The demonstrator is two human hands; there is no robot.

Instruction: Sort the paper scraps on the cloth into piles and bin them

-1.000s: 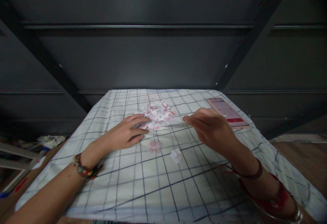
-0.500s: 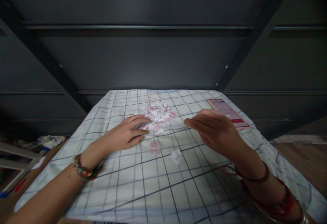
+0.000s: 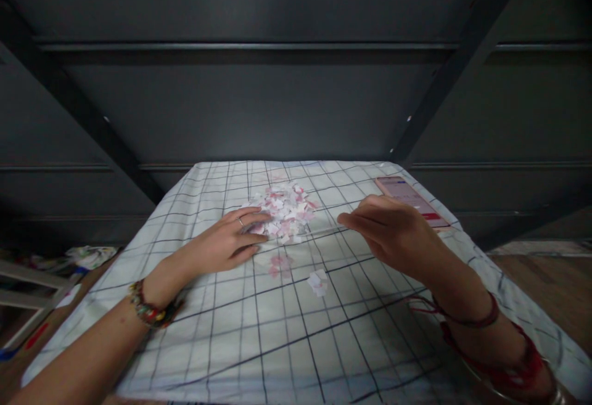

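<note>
A heap of small torn paper scraps (image 3: 289, 211), white and pink, lies on the checked tablecloth (image 3: 259, 343). My left hand (image 3: 226, 241) rests at the heap's left edge, fingers spread, a ring on one of them. To the right of the heap, my right hand (image 3: 386, 229) is closed in a pinch on a thin, pale, see-through strip (image 3: 321, 231). Its far end reaches the heap's lower right edge; its exact kind is too blurred to tell. Nearer to me lie a small group of pink scraps (image 3: 280, 265) and a small group of white scraps (image 3: 317, 282).
A phone (image 3: 411, 198) with a lit screen lies beyond my right hand, near the table's right edge. Dark panels (image 3: 277, 103) stand right behind the table. A pale wooden frame (image 3: 32, 300) and a crumpled cloth (image 3: 91, 257) are on the left, below table height.
My right hand has shifted slightly to the right, and the thin strip now shows as a narrower line. The left hand and the scraps look the same.
</note>
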